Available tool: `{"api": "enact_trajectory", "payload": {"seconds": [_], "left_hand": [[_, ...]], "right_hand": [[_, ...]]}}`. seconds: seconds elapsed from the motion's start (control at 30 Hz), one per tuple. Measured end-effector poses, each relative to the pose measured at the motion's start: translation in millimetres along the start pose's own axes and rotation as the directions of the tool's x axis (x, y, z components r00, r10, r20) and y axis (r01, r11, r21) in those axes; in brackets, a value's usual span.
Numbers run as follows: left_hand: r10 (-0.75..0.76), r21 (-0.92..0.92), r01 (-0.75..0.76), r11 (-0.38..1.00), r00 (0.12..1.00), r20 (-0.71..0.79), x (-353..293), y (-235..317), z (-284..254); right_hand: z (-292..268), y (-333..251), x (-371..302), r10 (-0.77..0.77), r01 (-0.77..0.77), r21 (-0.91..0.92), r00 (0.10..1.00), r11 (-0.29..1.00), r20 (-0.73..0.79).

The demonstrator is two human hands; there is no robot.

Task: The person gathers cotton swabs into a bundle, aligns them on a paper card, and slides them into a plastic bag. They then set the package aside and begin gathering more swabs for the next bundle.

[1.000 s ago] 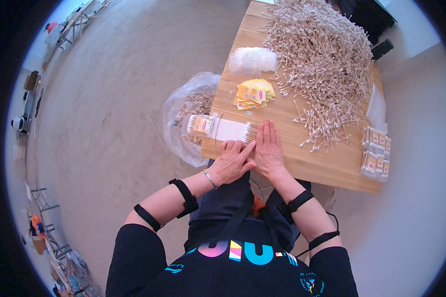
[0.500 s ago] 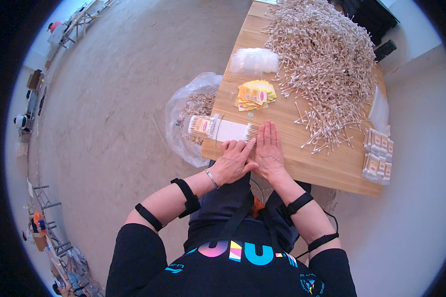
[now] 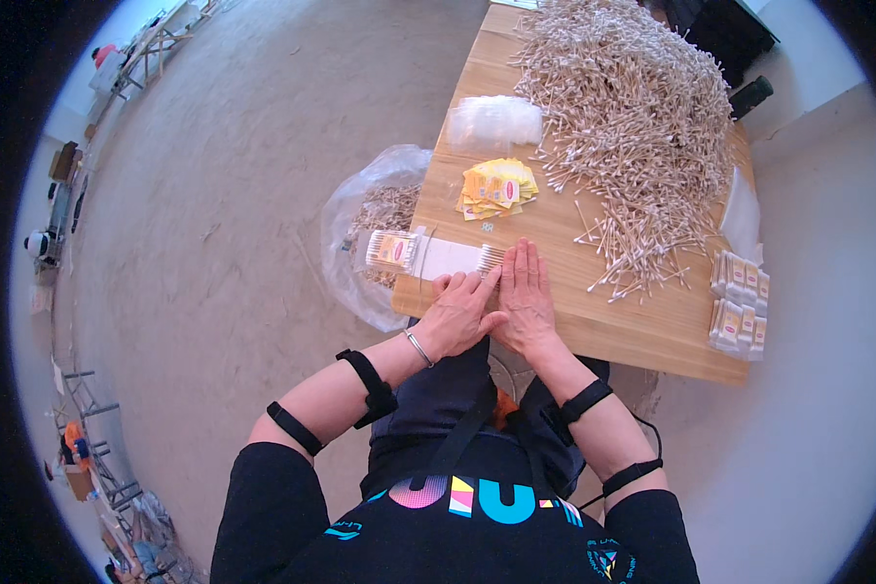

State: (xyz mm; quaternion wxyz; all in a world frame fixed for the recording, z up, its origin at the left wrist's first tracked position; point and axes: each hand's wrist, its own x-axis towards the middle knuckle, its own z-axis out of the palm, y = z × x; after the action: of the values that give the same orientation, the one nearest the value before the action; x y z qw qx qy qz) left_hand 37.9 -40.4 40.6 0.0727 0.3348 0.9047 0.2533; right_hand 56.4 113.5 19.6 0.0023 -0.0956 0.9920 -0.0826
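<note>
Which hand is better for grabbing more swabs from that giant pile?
Probably the right hand. It's nearer the giant swab pile, which lies ahead and to its right. The left hand is farther off, and would have to reach past the right.

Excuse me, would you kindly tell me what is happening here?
A person is working with a row of cotton swabs on a table. The left hand is at its near side and the right hand lies flat at its right end. A swab packet sits to the left; yellow cards and a large loose swab pile lie beyond.
</note>
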Motion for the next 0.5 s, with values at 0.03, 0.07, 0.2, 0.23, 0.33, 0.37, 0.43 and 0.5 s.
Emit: {"api": "enact_trajectory", "payload": {"seconds": [0.03, 0.07, 0.2, 0.23, 0.33, 0.37, 0.43, 0.5], "left_hand": [[0.002, -0.005, -0.002, 1.000, 1.000, 0.012, -0.1, -0.7, -0.2], [0.003, -0.011, -0.003, 1.000, 1.000, 0.024, -0.1, -1.4, -0.2], [0.003, -0.033, -0.002, 0.999, 1.000, 0.016, 1.4, -2.1, 0.4], [0.004, -0.043, -0.004, 0.999, 1.000, 0.000, 1.2, -3.2, 1.1], [-0.017, -0.066, 0.017, 0.998, 1.000, 0.000, 4.0, -1.1, 0.8], [-0.041, -0.075, 0.042, 0.996, 0.999, 0.017, 6.1, 0.7, 0.5], [-0.061, -0.056, 0.063, 0.996, 0.998, 0.032, 6.8, -0.6, 1.0], [-0.077, -0.039, 0.079, 0.996, 0.996, 0.048, 7.5, -1.1, 0.9]], "right_hand": [[-0.5, 0.0, 0.1, 0.001, -0.001, 0.001, 1.000, 1.000, 0.008], [-1.0, -0.1, 0.4, 0.002, -0.002, 0.002, 1.000, 1.000, 0.016], [2.8, 0.9, -0.4, -0.008, 0.008, 0.011, 1.000, 1.000, -0.016], [2.2, 0.1, -0.3, -0.009, 0.009, 0.020, 1.000, 1.000, -0.013], [3.9, 1.6, -0.2, 0.003, -0.003, 0.019, 1.000, 1.000, -0.012], [4.9, 3.0, -0.5, 0.013, -0.013, 0.012, 1.000, 1.000, -0.013], [2.2, -0.2, 0.2, 0.012, -0.012, 0.038, 1.000, 0.999, -0.002], [1.0, -1.3, 0.3, 0.014, -0.015, 0.062, 1.000, 0.998, 0.009]]}}
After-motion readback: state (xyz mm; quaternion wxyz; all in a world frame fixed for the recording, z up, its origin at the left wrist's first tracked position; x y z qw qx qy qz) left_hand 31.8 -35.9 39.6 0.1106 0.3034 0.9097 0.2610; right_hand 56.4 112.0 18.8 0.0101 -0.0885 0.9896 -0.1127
